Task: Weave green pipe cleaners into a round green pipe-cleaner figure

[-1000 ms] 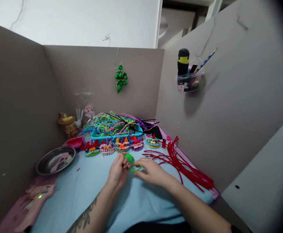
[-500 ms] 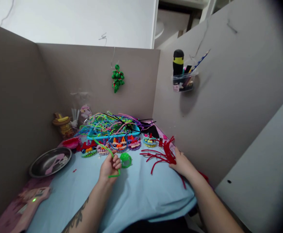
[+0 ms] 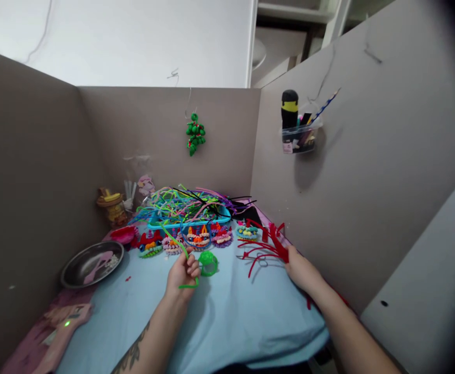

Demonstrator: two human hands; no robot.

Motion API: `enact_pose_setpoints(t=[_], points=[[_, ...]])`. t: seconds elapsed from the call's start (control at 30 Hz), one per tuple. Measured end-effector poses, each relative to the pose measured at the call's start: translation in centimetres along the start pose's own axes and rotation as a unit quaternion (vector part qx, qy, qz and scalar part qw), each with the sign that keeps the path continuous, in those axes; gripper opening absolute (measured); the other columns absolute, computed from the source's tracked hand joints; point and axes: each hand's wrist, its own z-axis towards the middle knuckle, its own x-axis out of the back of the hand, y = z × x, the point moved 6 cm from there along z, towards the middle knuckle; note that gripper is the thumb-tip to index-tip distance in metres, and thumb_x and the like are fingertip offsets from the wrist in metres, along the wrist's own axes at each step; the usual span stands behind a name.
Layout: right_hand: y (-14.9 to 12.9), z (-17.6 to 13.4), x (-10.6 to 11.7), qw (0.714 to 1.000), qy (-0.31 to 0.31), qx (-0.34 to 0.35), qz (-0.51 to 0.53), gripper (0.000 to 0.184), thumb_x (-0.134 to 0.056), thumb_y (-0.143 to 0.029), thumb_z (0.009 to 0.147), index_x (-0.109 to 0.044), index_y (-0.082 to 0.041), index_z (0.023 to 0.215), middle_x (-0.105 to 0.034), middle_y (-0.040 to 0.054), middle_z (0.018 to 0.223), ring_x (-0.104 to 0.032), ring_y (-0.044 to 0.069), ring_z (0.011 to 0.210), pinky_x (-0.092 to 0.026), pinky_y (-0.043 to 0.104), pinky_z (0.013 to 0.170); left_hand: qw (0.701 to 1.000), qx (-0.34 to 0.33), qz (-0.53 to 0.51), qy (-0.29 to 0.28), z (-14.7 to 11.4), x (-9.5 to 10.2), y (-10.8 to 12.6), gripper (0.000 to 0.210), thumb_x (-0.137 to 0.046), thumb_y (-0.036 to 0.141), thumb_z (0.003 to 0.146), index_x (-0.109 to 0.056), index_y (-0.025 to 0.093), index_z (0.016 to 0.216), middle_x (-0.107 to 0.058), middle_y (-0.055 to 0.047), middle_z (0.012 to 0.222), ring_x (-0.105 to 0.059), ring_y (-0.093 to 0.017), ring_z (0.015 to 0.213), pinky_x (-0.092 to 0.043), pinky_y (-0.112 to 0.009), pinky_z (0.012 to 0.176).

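My left hand [image 3: 184, 271] is closed around a bright green pipe cleaner [image 3: 179, 242], whose bent lower end sticks out below the fingers. Just right of that hand, a coiled green piece [image 3: 208, 264] rests on the light blue cloth. At the right side, my right hand [image 3: 300, 269] grips a loose bundle of red pipe cleaners [image 3: 276, 248], their ends fanning leftward; its fingers are partly hidden. Under the red strands, what looks like a pair of scissors [image 3: 263, 263] shows in part.
Several colourful pipe-cleaner figures [image 3: 198, 237] line up before a blue tray [image 3: 157, 226] heaped with pipe cleaners. A metal bowl [image 3: 67, 279] and a pink device with a green light [image 3: 67, 323] are at left. Grey panels [image 3: 165, 119] enclose the table; a clear container [image 3: 299, 136] hangs right.
My right hand has gathered the red pipe cleaners and raised them slightly, uncovering the scissors-like tool. My left hand keeps its hold on the green one. The whole view has shifted a little.
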Motion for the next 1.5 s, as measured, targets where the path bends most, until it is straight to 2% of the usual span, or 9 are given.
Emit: enact_pose_setpoints(t=[0.2,0.4,0.5,0.63,0.7,0.8,1.07,1.33,1.5], points=[[-2.5,2.2,3.4,0.966,0.082,0.048,0.24,0.046,-0.05,-0.015,0.068,-0.047,-0.014,0.114,-0.064,0.0104,0.099,-0.06,0.021,0.09,-0.044,0.03,0.077,1.0,0.005,0.0,-0.006,0.2,0.2,-0.1,0.02,-0.035,0.018,0.09,-0.05,0.015,0.077,-0.028,0.008,0.045,-0.026,-0.003,0.03,-0.016,-0.013,0.031],[-4.7,2.9,3.7,0.864,-0.011,0.039,0.502,0.044,-0.068,-0.033,0.063,-0.054,-0.013,0.1,-0.056,-0.0042,0.057,-0.046,0.009,0.044,-0.036,0.02,0.045,1.0,0.005,0.005,-0.008,0.2,0.3,0.0,0.018,-0.037,0.016,0.089,-0.049,0.015,0.076,-0.026,0.008,0.045,-0.025,-0.003,0.03,-0.016,-0.013,0.031],[-6.0,2.6,4.1,0.852,-0.037,0.049,0.519,0.045,-0.066,-0.039,0.067,-0.055,-0.013,0.102,-0.042,-0.01,0.043,-0.03,0.005,0.034,-0.025,0.018,0.037,1.0,0.003,0.017,-0.026,0.3,0.2,-0.1,0.019,-0.038,0.024,0.09,-0.05,0.015,0.077,-0.028,0.008,0.046,-0.025,-0.003,0.031,-0.016,-0.013,0.032],[-8.8,2.0,5.6,0.903,0.026,0.168,0.394,0.032,-0.056,-0.029,0.074,-0.059,-0.016,0.104,-0.064,0.0014,0.072,-0.057,0.013,0.061,-0.045,0.023,0.058,0.994,-0.051,0.052,-0.075,-0.1,-0.4,-0.3,0.035,-0.054,0.05,0.078,-0.051,0.016,0.084,-0.033,0.008,0.05,-0.024,-0.002,0.034,-0.016,-0.013,0.033],[-10.6,1.4,5.8,0.935,0.065,0.228,0.265,0.038,-0.05,-0.017,0.074,-0.058,-0.019,0.111,-0.066,0.0047,0.092,-0.061,0.017,0.08,-0.046,0.027,0.072,0.986,-0.086,0.098,-0.1,-0.8,-0.9,-0.5,0.037,-0.068,0.043,0.068,-0.051,0.016,0.085,-0.029,0.01,0.05,-0.021,-0.001,0.036,-0.015,-0.013,0.034],[-12.9,0.3,5.0,0.96,0.107,0.254,0.04,0.057,-0.043,-0.004,0.07,-0.051,-0.023,0.123,-0.064,0.0067,0.104,-0.062,0.018,0.082,-0.046,0.026,0.07,0.971,-0.114,0.172,-0.117,-1.8,-1.6,-0.6,0.029,-0.072,0.031,0.066,-0.052,0.016,0.08,-0.025,0.011,0.047,-0.018,-0.001,0.037,-0.014,-0.013,0.035],[-16.1,-1.4,1.9,0.92,0.106,0.341,-0.163,0.056,-0.041,-0.007,0.079,-0.039,-0.021,0.134,-0.068,0.01,0.092,-0.063,0.021,0.074,-0.043,0.026,0.059,0.929,-0.289,0.219,-0.072,-4.2,-4.0,4.3,0.014,-0.065,0.026,0.073,-0.062,0.017,0.083,-0.04,0.006,0.051,-0.029,-0.004,0.041,-0.022,-0.015,0.038],[-18.0,-2.8,0.2,0.879,0.111,0.43,-0.171,0.044,-0.044,-0.013,0.085,-0.046,-0.02,0.128,-0.067,0.0102,0.081,-0.06,0.019,0.069,-0.04,0.025,0.06,0.854,-0.257,0.426,-0.153,-3.0,-6.7,1.5,0.027,-0.074,0.001,0.05,-0.07,0.02,0.069,-0.062,-0.004,0.074,-0.052,-0.015,0.067,-0.039,-0.02,0.057],[-17.9,-3.1,-0.3,0.876,0.112,0.432,-0.183,0.045,-0.043,-0.011,0.084,-0.045,-0.02,0.129,-0.066,0.0092,0.076,-0.06,0.019,0.067,-0.04,0.025,0.058,0.767,-0.328,0.535,-0.137,-1.7,-6.1,1.4,0.008,-0.071,0.013,0.06,-0.068,0.021,0.059,-0.059,-0.003,0.061,-0.048,-0.015,0.061,-0.037,-0.021,0.058]])
